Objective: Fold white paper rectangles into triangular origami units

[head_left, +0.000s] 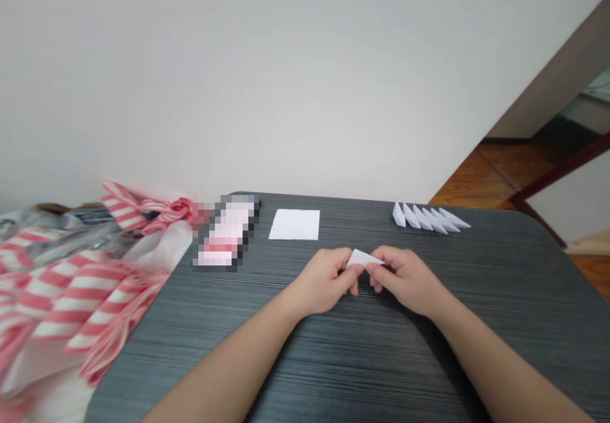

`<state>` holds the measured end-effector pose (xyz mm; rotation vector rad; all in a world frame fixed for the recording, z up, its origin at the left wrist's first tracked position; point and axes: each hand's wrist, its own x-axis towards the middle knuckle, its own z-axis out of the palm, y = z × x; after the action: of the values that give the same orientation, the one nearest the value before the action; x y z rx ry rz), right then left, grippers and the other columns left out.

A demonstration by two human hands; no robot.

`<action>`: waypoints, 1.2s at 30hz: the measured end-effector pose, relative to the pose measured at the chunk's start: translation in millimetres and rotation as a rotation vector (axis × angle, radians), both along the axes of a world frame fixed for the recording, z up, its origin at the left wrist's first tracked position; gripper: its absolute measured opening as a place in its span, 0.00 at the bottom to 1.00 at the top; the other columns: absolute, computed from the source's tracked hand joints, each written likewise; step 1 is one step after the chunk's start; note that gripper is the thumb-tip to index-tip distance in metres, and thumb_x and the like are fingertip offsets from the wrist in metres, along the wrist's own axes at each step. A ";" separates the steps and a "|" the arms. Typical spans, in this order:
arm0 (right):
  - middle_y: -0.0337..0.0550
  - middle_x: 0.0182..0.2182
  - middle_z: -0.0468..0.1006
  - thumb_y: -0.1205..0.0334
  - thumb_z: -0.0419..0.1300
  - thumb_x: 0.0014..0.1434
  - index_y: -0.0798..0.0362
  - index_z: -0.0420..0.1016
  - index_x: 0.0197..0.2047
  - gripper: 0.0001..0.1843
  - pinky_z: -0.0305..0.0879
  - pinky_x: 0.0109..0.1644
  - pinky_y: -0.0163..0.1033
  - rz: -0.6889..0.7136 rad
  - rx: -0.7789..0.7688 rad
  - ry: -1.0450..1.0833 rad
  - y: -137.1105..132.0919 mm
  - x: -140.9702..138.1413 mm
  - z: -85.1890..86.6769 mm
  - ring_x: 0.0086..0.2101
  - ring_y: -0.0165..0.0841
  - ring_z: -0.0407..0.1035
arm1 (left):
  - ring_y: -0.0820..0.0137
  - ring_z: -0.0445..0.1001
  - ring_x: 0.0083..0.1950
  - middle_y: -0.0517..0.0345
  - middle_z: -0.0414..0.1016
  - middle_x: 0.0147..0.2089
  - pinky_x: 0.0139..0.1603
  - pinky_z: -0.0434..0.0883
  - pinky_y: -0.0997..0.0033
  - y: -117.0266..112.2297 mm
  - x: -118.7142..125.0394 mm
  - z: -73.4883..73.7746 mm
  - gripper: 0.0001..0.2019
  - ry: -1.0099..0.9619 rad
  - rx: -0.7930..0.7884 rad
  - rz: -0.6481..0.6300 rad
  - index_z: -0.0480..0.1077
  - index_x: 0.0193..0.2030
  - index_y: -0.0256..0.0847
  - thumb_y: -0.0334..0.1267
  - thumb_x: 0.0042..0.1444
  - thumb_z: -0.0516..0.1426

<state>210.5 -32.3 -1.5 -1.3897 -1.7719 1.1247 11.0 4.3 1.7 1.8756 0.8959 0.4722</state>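
Your dark bench (515, 296) bears the items; red-and-white striped fabric (90, 286) lies heaped off its left side. Your left hand (328, 280) and right hand (405, 277) are near each other above the bench. Beyond them, a white sheet (295, 225) lies flat to the left, overlapping folded pieces (423, 220) to the right. The small folded paper (361, 258) is between your hands, pinched by the fingers of both.

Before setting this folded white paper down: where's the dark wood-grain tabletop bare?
Bare: tabletop right of the right hand, nearer than the row of folded white paper spikes; also between that row and the flat white paper square. Crowded: far left, where the square neighbours a pixelated oblong.
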 end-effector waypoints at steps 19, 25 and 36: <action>0.36 0.21 0.75 0.62 0.55 0.65 0.52 0.69 0.28 0.13 0.65 0.31 0.34 -0.065 0.012 0.058 -0.8 4.8 0.0 0.23 0.29 0.70 | 0.75 0.69 0.25 0.60 0.75 0.26 0.28 0.63 0.77 -0.3 -0.6 -4.3 0.15 -0.044 -0.019 0.025 0.68 0.29 0.38 0.41 0.66 0.51; 0.34 0.20 0.73 0.62 0.54 0.66 0.52 0.68 0.28 0.13 0.63 0.33 0.34 -0.087 0.081 -0.019 0.9 8.1 -0.4 0.23 0.28 0.68 | 0.76 0.69 0.24 0.60 0.75 0.27 0.26 0.64 0.78 -0.6 -0.3 -8.5 0.11 -0.143 -0.106 0.032 0.68 0.35 0.38 0.42 0.65 0.52; 0.34 0.20 0.74 0.62 0.56 0.64 0.52 0.70 0.30 0.10 0.61 0.30 0.33 -0.026 0.052 -0.009 -0.2 7.3 -4.5 0.22 0.28 0.67 | 0.76 0.69 0.24 0.58 0.76 0.29 0.25 0.65 0.78 -1.7 0.8 -8.7 0.11 -0.166 -0.162 0.077 0.70 0.39 0.37 0.43 0.65 0.53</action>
<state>217.8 -32.5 -6.0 -1.3855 -1.7720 1.0526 11.8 2.6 -6.9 1.6341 0.8705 0.5761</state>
